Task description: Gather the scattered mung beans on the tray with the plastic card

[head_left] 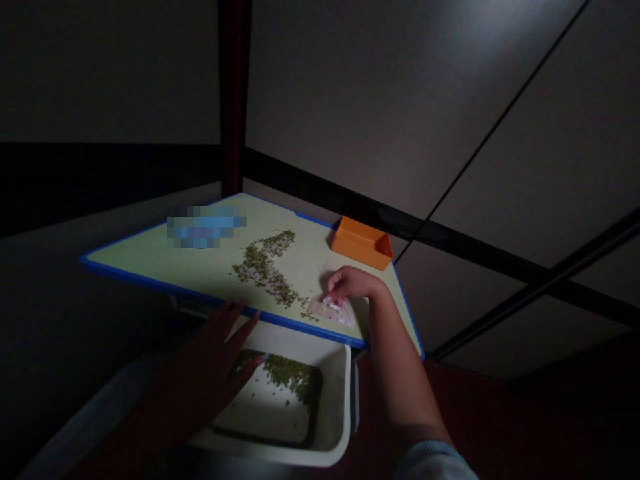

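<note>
My right hand (350, 282) reaches over the right part of the pale board (310, 243), fingers pinched together. Beneath its fingertips lies a clear, rounded plastic piece (345, 317) with small pink and white bits; whether something is in the pinch is too small to make out. My left hand (223, 350), in shadow, is open with its fingers apart by the board's blue front edge, above a white tub (343, 400). Small green grains (260, 267) lie scattered across the board's middle. More green grains (295, 375) cover part of the tub's bottom.
An orange open box (363, 243) stands at the board's back right. Toward the back left lies a blurred-out blue item (205, 227). Grey panels (350, 100) rise behind the board, with a dark red post (235, 100) at the corner.
</note>
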{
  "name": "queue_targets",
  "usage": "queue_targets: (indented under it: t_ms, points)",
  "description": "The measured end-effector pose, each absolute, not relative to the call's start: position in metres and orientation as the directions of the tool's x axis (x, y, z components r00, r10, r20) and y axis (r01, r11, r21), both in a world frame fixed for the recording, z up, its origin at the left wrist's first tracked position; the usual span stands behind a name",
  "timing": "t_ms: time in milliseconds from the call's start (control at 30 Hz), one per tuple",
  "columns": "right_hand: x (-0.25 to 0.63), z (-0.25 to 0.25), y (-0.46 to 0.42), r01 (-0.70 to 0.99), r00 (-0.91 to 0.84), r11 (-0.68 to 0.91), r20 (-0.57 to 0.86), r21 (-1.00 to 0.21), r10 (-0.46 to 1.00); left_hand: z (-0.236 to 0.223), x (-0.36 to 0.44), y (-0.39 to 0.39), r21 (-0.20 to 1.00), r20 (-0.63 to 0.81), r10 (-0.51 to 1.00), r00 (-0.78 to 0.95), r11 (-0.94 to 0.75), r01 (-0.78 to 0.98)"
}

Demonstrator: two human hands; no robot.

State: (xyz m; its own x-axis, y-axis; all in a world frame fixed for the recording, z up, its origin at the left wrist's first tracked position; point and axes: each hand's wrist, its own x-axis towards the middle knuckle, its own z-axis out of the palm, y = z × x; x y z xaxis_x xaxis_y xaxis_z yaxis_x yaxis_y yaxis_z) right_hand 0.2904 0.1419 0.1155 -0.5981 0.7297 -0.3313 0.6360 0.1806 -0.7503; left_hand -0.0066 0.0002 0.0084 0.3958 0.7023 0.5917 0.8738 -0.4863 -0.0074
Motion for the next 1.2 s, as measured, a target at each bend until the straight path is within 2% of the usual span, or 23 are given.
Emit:
queue_targets:
  t_ms: [367,500,700,900,1200]
  points:
    - [0.287,0.115,0.139,0.636,-0.618,0.162,-0.372,-0.755,0.693,0.009,-0.008,0.001,-0.020,0.594,0.697,0.401,-0.485,0.874]
    - [0.287,0.114,0.140,0.621,-0.635,0.193,-0.343,-0.760,0.692,0.006,-0.008,0.002,-0.021,0.589,0.699,0.405,-0.488,0.873]
    - [0.288,0.117,0.140,0.591,-0.647,0.203,-0.309,-0.780,0.697,0.007,-0.008,-0.001,0.074,0.518,0.775,0.362,-0.463,0.883]
    - [0.290,0.119,0.140,0.568,-0.620,0.203,-0.253,-0.797,0.743,0.017,-0.005,-0.004,0.065,0.470,0.804,0.365,-0.444,0.894]
    - [0.288,0.117,0.139,0.570,-0.648,0.218,-0.270,-0.793,0.712,0.018,-0.005,-0.005,0.049,0.472,0.801,0.369,-0.441,0.896]
